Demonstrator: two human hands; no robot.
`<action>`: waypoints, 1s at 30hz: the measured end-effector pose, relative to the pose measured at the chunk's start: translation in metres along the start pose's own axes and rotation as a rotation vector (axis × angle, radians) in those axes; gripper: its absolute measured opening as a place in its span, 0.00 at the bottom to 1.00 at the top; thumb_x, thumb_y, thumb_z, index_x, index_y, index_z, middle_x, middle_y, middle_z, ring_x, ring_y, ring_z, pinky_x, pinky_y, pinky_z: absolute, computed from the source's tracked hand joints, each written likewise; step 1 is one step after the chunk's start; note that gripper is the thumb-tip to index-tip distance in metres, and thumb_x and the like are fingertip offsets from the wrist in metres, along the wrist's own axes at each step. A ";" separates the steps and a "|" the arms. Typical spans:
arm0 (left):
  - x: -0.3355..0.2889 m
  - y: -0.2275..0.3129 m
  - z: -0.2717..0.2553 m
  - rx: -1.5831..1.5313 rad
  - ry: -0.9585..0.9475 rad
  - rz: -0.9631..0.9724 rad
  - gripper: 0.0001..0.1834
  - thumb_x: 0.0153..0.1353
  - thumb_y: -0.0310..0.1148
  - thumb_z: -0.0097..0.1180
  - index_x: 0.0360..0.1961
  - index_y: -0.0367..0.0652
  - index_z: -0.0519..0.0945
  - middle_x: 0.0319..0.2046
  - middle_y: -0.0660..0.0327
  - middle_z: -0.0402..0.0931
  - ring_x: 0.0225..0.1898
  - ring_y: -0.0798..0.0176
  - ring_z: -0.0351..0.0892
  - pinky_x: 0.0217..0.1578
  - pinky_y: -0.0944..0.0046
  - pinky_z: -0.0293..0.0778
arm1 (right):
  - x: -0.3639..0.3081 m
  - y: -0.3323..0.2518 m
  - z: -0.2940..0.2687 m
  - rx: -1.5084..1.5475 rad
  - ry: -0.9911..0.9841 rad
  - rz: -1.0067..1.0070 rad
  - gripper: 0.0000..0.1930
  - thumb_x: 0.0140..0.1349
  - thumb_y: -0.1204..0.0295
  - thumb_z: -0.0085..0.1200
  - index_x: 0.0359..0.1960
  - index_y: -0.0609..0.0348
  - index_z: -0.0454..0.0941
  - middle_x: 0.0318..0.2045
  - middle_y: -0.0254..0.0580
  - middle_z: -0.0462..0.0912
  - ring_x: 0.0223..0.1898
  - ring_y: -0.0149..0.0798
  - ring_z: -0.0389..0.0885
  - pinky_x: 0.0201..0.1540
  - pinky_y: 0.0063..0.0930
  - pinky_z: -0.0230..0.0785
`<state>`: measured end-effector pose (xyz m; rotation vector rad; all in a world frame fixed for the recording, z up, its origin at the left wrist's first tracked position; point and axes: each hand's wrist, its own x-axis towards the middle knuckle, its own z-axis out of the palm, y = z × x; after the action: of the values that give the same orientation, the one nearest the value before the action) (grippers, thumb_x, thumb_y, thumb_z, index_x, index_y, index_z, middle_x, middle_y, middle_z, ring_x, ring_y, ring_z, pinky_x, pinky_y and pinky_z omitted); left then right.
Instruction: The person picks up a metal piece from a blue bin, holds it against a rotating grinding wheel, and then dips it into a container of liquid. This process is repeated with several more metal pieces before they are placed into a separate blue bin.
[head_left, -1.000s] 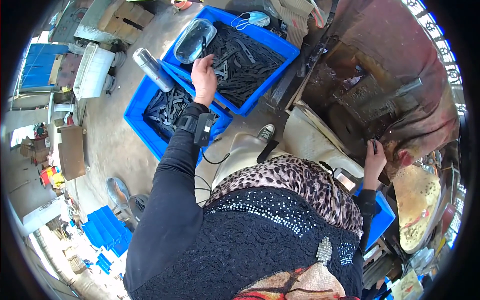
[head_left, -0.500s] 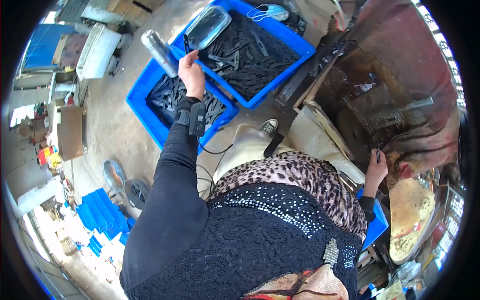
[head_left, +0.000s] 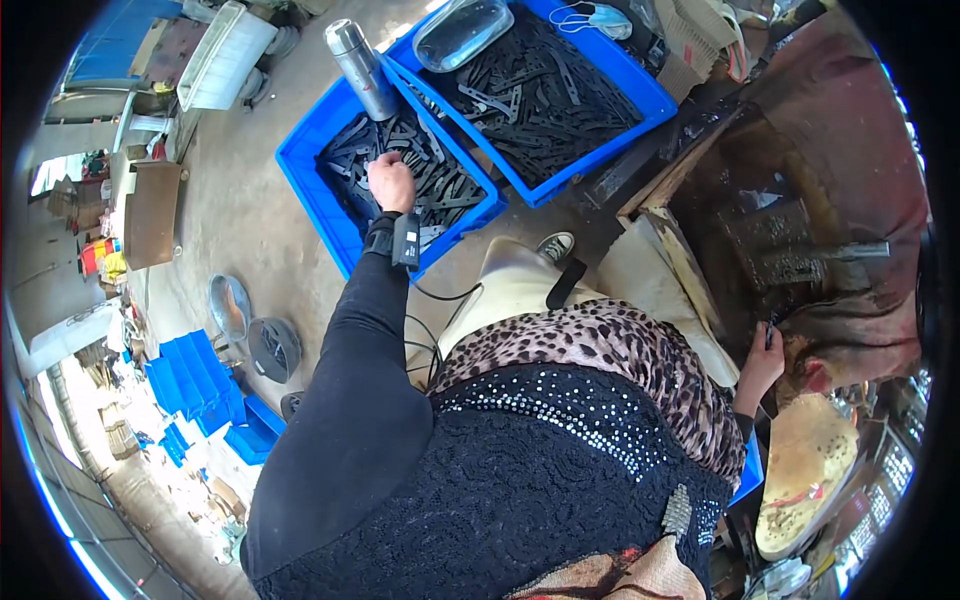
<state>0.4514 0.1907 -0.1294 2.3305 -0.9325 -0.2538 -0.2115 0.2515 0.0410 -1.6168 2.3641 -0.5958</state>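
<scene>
My left hand (head_left: pixel 391 183) is low over the nearer blue bin (head_left: pixel 300 165), its fingers curled together. Dark flat metal strips (head_left: pixel 450 185) fill that bin, and against them I cannot make out what the fingers hold. Just beyond the hand a steel thermos (head_left: pixel 360 70) stands tilted at the bin's edge. Off to the right, my right hand (head_left: pixel 765 358) pinches a small dark metal piece (head_left: pixel 770 328), partly hidden by the fingers. It is at the near edge of a wet, dark machine bed (head_left: pixel 780 230).
A second blue bin (head_left: pixel 655 105) of dark strips adjoins the first, with a clear plastic bottle (head_left: pixel 462 35) and a face mask (head_left: pixel 608 20) on it. Reddish-brown cloth (head_left: pixel 850 120) drapes the machine. A worn padded seat (head_left: pixel 805 470) is at lower right; blue crates (head_left: pixel 195 375) stand left.
My left hand, which held a dark strip upright near the bottle, has come down over the nearer bin. My right hand stays by the machine, still pinching. The whole view has shifted slightly.
</scene>
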 end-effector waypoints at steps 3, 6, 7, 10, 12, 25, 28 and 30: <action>-0.006 0.012 0.012 0.020 -0.031 0.046 0.14 0.53 0.28 0.50 0.38 0.40 0.85 0.37 0.48 0.79 0.43 0.46 0.78 0.46 0.53 0.73 | -0.002 0.000 -0.001 0.000 -0.005 -0.016 0.15 0.67 0.63 0.55 0.45 0.63 0.81 0.33 0.54 0.83 0.31 0.47 0.80 0.38 0.37 0.71; -0.010 0.022 0.027 0.068 -0.032 0.097 0.15 0.53 0.28 0.51 0.39 0.40 0.84 0.39 0.47 0.78 0.43 0.45 0.77 0.45 0.52 0.74 | 0.000 0.001 0.000 -0.021 -0.016 0.009 0.15 0.67 0.63 0.55 0.45 0.63 0.80 0.32 0.54 0.83 0.30 0.46 0.79 0.37 0.37 0.70; -0.009 0.025 0.033 0.102 -0.022 0.128 0.15 0.53 0.28 0.51 0.40 0.40 0.84 0.40 0.47 0.78 0.43 0.45 0.77 0.45 0.52 0.74 | 0.000 0.002 0.001 -0.018 -0.017 0.005 0.15 0.67 0.63 0.55 0.45 0.63 0.80 0.32 0.54 0.83 0.30 0.46 0.79 0.37 0.37 0.70; -0.006 0.032 0.039 0.220 -0.043 0.187 0.16 0.53 0.28 0.50 0.42 0.40 0.83 0.42 0.48 0.77 0.43 0.45 0.77 0.45 0.51 0.74 | 0.001 0.008 0.002 -0.005 -0.011 0.002 0.15 0.67 0.63 0.55 0.44 0.64 0.80 0.31 0.54 0.82 0.29 0.45 0.77 0.37 0.37 0.70; -0.007 0.038 0.040 0.385 -0.118 0.247 0.16 0.55 0.29 0.49 0.44 0.40 0.81 0.43 0.48 0.76 0.44 0.45 0.77 0.44 0.51 0.75 | 0.002 0.012 0.003 -0.016 -0.013 0.000 0.15 0.67 0.63 0.55 0.44 0.64 0.80 0.31 0.54 0.82 0.29 0.45 0.77 0.37 0.36 0.70; -0.043 0.016 -0.020 0.286 -0.459 0.636 0.19 0.51 0.24 0.51 0.47 0.44 0.80 0.38 0.50 0.75 0.39 0.44 0.78 0.40 0.50 0.76 | 0.002 0.005 0.003 -0.049 -0.024 -0.025 0.15 0.67 0.63 0.54 0.43 0.64 0.80 0.30 0.55 0.82 0.29 0.48 0.77 0.37 0.38 0.70; -0.026 0.017 -0.025 0.267 -0.288 0.466 0.24 0.49 0.24 0.53 0.50 0.46 0.80 0.39 0.52 0.76 0.41 0.44 0.77 0.41 0.51 0.76 | 0.004 0.005 0.003 -0.052 -0.052 -0.016 0.16 0.67 0.62 0.55 0.44 0.64 0.80 0.31 0.56 0.82 0.30 0.50 0.78 0.37 0.39 0.70; -0.016 0.019 -0.020 0.334 -0.300 0.543 0.24 0.48 0.25 0.54 0.51 0.47 0.80 0.39 0.53 0.77 0.42 0.45 0.77 0.41 0.52 0.76 | 0.005 0.007 0.001 -0.049 -0.090 0.006 0.16 0.67 0.62 0.56 0.44 0.65 0.81 0.33 0.58 0.83 0.32 0.51 0.81 0.38 0.40 0.72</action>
<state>0.4362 0.2003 -0.1025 2.2494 -1.8309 -0.2365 -0.2188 0.2487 0.0376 -1.6206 2.3353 -0.4571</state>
